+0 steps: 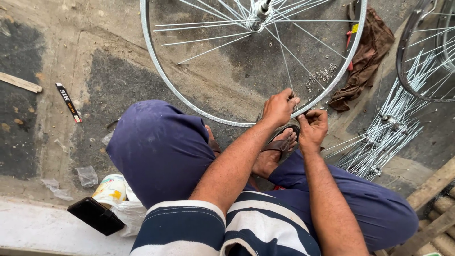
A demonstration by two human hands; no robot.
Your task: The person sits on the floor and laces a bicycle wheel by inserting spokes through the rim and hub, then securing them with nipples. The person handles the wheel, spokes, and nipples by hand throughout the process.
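The person is sitting low on the concrete floor (71, 71) in dark blue trousers, with a silver bicycle wheel rim (156, 66) standing just in front of the knees. Both hands are working at the rim's lower right edge, close together and nearly touching.

The left hand (278, 107) is resting over the rim, its grip curled mostly closed, with fingertips pinching a thin spoke (283, 57) where it is meeting the rim. The right hand (313, 126) is sitting just beside it, fingers bunched tight at the same spot; whether it is holding a small part or a tool cannot be told, since the fingers are hiding it.

Spokes are running from the hub (258, 14) at the top of the view down to the rim, several sections being bare. A sandalled foot (279, 142) is lying directly beneath the hands.

A scatter of small metal nipples (322, 75) is lying on the floor inside the wheel, near the hands. A brown rag (367, 57) is lying just outside the rim to the right. Further right, a bundle of loose spokes (384, 132) is spread on the floor beneath a second rim (406, 61). To the left, well apart, a black strip (68, 102) is lying flat, and a black wallet-like case (95, 215) is sitting by a white bag (125, 208) near the person's hip.
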